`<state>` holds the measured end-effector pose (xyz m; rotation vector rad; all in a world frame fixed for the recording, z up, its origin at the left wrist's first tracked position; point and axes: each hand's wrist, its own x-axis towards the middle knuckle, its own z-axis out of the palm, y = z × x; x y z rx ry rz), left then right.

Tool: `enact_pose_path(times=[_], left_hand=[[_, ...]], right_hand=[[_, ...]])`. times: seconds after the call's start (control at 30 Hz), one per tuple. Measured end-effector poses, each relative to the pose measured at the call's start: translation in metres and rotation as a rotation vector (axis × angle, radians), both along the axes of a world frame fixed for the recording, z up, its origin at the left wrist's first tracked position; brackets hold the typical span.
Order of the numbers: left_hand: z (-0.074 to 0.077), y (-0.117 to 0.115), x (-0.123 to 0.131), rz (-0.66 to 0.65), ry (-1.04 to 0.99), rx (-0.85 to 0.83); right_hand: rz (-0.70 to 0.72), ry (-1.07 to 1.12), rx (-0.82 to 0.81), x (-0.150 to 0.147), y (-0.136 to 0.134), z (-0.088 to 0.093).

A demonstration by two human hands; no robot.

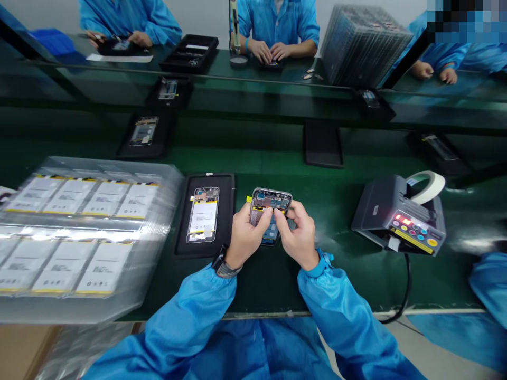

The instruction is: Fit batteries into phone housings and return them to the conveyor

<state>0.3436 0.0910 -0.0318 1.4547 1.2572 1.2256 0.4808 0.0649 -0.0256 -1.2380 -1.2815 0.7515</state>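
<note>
Between my two hands is an opened phone, its circuit board showing at the top end. My left hand is closed round its left side, thumb pressed on the inside. From the right, my right hand grips the other edge, its thumb close to the left one near the middle. The thumbs hide part of the phone's inside. A yellow tab sticks out at the upper left of the phone. Left of my hands, a second opened phone with a white battery lies in a black tray.
Clear plastic trays of white batteries stand at the left. On the right is a tape dispenser with a tape roll and a black cable. Black trays lie farther back; co-workers sit opposite.
</note>
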Motion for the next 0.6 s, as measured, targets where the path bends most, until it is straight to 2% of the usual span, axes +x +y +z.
enact_pose_path(times=[0.43,0.6], left_hand=[[0.0089,-0.0055,0.0048,0.087,0.027,0.035],[0.0042,-0.0064,0.0085,0.081,0.008,-0.001]], right_hand=[[0.013,-0.05,0.015,-0.0003,-0.0041,0.0038],[0.013,0.01,-0.001,-0.0012,-0.0017,-0.0002]])
